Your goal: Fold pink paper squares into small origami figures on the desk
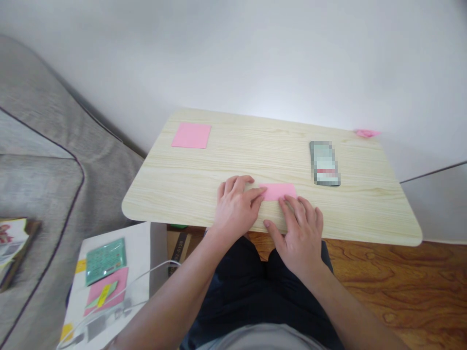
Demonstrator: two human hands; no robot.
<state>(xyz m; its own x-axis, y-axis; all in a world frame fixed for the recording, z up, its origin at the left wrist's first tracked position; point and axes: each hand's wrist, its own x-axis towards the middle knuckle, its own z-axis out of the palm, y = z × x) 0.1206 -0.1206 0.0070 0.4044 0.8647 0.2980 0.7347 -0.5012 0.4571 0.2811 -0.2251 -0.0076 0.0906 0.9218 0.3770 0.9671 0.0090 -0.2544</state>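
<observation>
A folded strip of pink paper [280, 191] lies on the wooden table, longer side to side than front to back. My left hand [237, 201] is at its left end, with the index finger on top and the thumb close beside, pinching that end. The other left fingers are bent and rest on the tabletop. At the paper's lower right, my right hand [301, 231] has its fingers spread, the index fingertip touching the front edge. The right thumb stands apart from the paper, pointing left.
A flat pink square sheet [191, 135] lies at the table's back left. A blurred phone [324, 163] is to the right, and a folded pink piece [368, 133] sits at the far right corner. Lower left, a white stand [140, 243] holds a green packet [105, 261] and a cable.
</observation>
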